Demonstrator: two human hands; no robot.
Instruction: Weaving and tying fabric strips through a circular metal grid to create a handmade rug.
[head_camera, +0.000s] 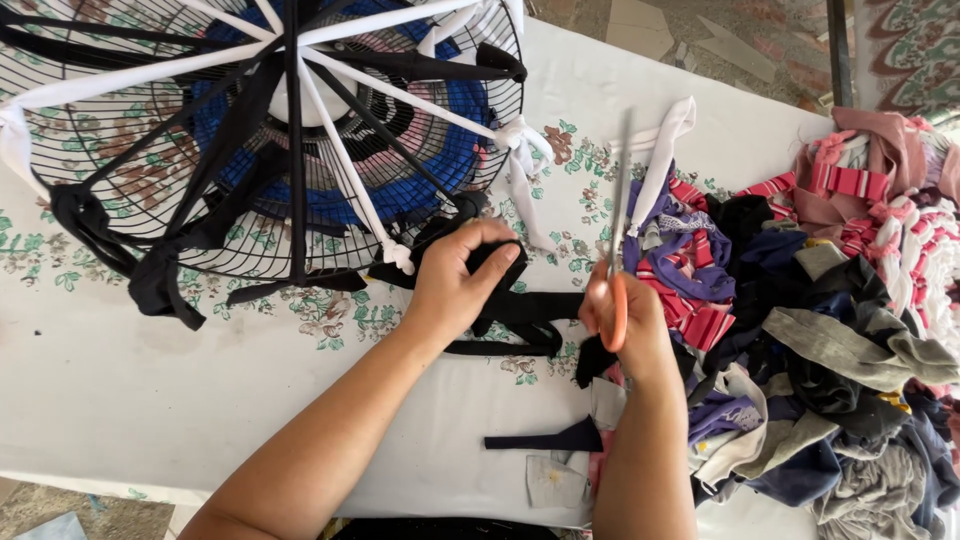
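Two hands are seen at work near the middle of the view. A black fabric strip is pinched in the left hand, whose fingers are folded down over the bunched cloth; from there the strip is stretched toward three o'clock, where it meets the right hand. A pair of orange-handled scissors is gripped in the right hand, fingers closed through the handles, with the long blades pointed toward twelve o'clock. Whether the blades are parted cannot be told, as they are blurred. The strip lies low over the tabletop, which is covered with a white cloth printed with green and brown flowers.

At six o'clock from the strip, a short dark navy scrap is laid flat, with a pale grey scrap just below it. At three o'clock, a large heap of fabric scraps is piled, in red stripes, purple, grey, black and pink. A white strip is draped from the heap toward twelve o'clock.

At ten o'clock from the hands, a round black wire fan guard is laid on the tabletop. Black and white strips are stretched across it like spokes and knotted at the rim, and blue, pink and black weaving is seen around its centre.
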